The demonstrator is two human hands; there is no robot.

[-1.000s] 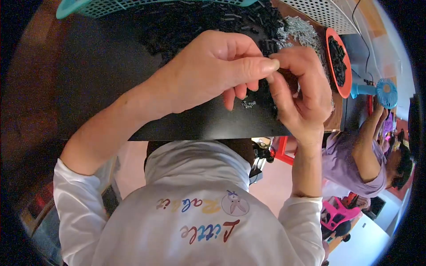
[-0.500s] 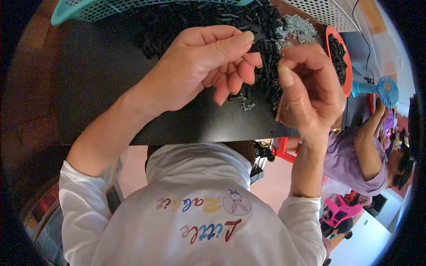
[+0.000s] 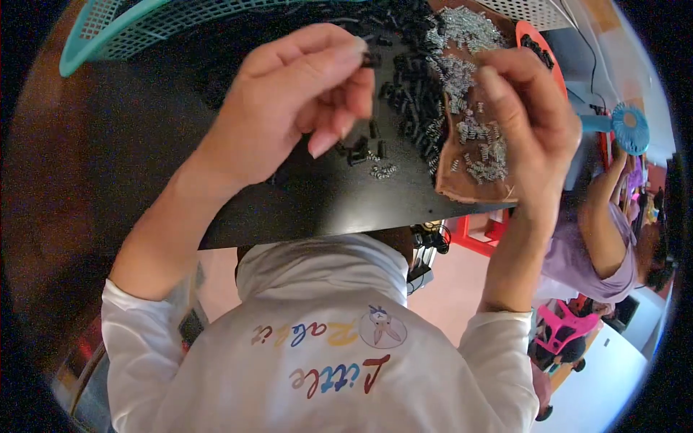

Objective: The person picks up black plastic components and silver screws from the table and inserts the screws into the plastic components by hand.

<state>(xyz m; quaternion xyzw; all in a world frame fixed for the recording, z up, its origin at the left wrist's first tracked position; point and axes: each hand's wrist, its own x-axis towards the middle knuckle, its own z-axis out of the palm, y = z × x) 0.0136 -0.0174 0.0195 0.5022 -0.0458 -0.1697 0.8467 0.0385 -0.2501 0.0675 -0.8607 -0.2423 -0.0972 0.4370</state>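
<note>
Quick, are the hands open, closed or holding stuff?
Bare left hand: curled; can't tell if it's holding anything.
Bare right hand: curled, blurred; can't tell either.

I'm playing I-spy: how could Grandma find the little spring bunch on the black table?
Find the black table. Near its front edge lies a tiny bunch of silvery springs. Unlike the bigger spring piles, it sits apart from the brown sheet.

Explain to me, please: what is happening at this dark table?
Someone in a white top works at the dark table. The left hand is near many small black pieces, loosely pinched; blur hides whether it grips one. The right hand, half curled, is by the small metal springs on a brown sheet; what it holds, if anything, is unclear. A small cluster of springs lies directly on the table.
</note>
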